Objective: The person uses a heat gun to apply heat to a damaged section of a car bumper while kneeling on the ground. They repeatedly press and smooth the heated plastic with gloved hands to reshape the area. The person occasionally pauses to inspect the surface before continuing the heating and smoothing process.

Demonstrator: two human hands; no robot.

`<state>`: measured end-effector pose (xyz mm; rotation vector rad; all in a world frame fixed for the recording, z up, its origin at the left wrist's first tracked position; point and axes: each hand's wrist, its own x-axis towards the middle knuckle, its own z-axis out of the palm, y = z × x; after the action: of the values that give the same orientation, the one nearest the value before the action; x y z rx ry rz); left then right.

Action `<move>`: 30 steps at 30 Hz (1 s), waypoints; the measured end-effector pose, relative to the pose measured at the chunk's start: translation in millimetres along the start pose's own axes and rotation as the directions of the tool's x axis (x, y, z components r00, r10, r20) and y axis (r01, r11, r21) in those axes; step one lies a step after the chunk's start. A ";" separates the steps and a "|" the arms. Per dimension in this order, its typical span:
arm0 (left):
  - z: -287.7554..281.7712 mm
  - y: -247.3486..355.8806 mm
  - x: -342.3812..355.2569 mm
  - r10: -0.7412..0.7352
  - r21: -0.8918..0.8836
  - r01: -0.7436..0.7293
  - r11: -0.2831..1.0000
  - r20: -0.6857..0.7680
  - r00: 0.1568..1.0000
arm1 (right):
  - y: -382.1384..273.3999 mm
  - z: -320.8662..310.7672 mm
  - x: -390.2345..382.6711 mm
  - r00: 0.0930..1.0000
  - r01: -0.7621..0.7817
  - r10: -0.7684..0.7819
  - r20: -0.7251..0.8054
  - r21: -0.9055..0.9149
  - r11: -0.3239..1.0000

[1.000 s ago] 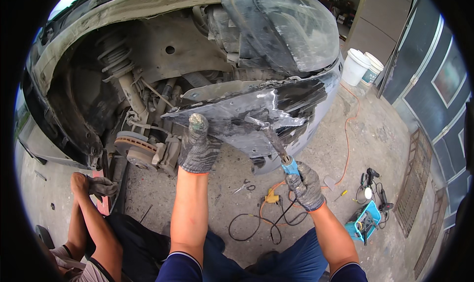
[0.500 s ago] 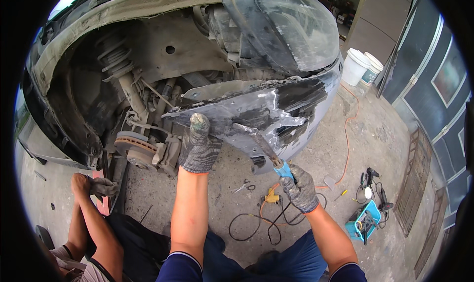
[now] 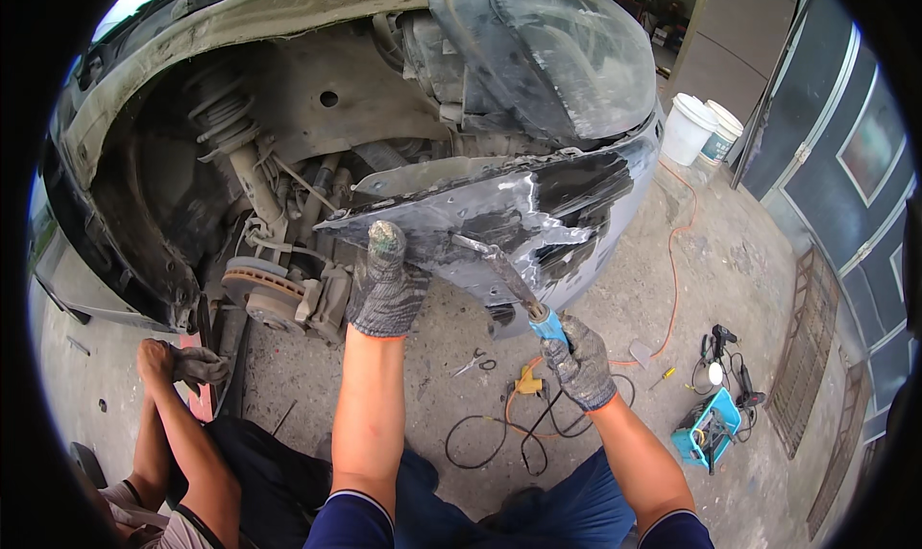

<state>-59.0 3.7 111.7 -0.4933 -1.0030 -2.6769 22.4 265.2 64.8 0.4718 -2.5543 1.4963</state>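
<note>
My left hand (image 3: 387, 285), in a grey knit glove, grips the pointed left end of the grey car bumper (image 3: 451, 208). Its thumb lies on the outer face; the fingers are hidden behind. In my gloved right hand (image 3: 580, 362), the blue handle of a soldering iron (image 3: 514, 282) is held, its long metal shaft slanting up and left. The flat tip rests on or just over the bumper's scuffed surface; I cannot tell which. Black patches and whitish scraped streaks mark the bumper's right part.
A headlight (image 3: 576, 59) sits above the bumper. Left are the open wheel well with a brake disc (image 3: 264, 285) and a person's hands (image 3: 158, 365) holding grey gloves. Cables, scissors (image 3: 470, 362), a yellow connector (image 3: 528, 381), a turquoise tool basket (image 3: 709, 434) and buckets (image 3: 690, 131) stand or lie on the floor.
The iron's tip has slid slightly up and left along the bumper, and my right hand has shifted a little left with it. My left hand keeps its grip.
</note>
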 end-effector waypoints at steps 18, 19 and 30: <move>-4.9 -2.4 0.8 0.001 -0.005 -0.001 1.000 -0.005 1.000 | 4.8 7.9 -5.3 1.000 -0.002 0.003 -0.030 0.030 1.000; -7.4 -1.7 1.0 -0.011 -0.024 0.011 1.000 0.015 1.000 | 3.0 11.3 -2.1 0.997 0.046 -0.043 -0.063 0.050 0.998; -6.1 -2.3 0.4 0.000 0.050 0.001 0.999 -0.012 1.000 | 9.7 13.1 -2.0 0.989 0.115 -0.110 -0.093 0.044 0.992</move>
<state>-61.5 1.3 106.2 -0.4662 -1.0643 -2.6447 21.5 258.5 49.8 0.5323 -2.3853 1.5079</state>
